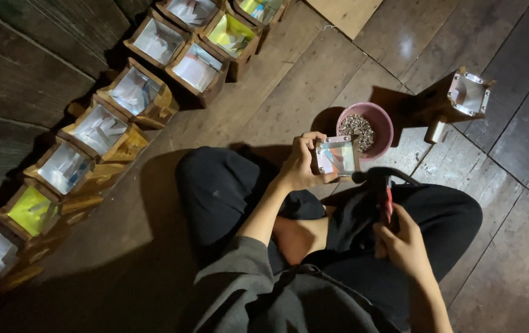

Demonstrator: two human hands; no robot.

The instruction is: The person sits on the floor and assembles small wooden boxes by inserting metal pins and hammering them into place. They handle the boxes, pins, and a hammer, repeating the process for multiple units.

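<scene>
Far left to upper centre of the frame: a curving row of small wooden boxes (101, 131), open tops lined with reflective sheet, most silvery, a few yellow-green, set side by side on the plank floor (289, 92) along a dark wooden wall (24, 68). Lower centre: the person's crossed legs in black trousers (221, 191), grey garment below. Centre: left hand (300, 165), grip closed around one small box (337, 156) of the same kind (mirror-lined face turned up toward the camera), held above the lap, just in front of the bowl. Directly behind that box, centre right: pink bowl (372, 123) resting on the floor, holding a heap of small pale metallic pieces (358, 131), too small to tell apart. Right of centre: hammer (383, 185), dark head close beside the held box's lower right corner, red-and-black handle running down into the right hand (403, 242), whose grip is closed on the handle over the right thigh. Upper right of the frame: one further wooden box (462, 94) standing apart on the floor, metal-rimmed shiny opening facing right, with a short pale cylinder (435, 130) beside its base.
</scene>
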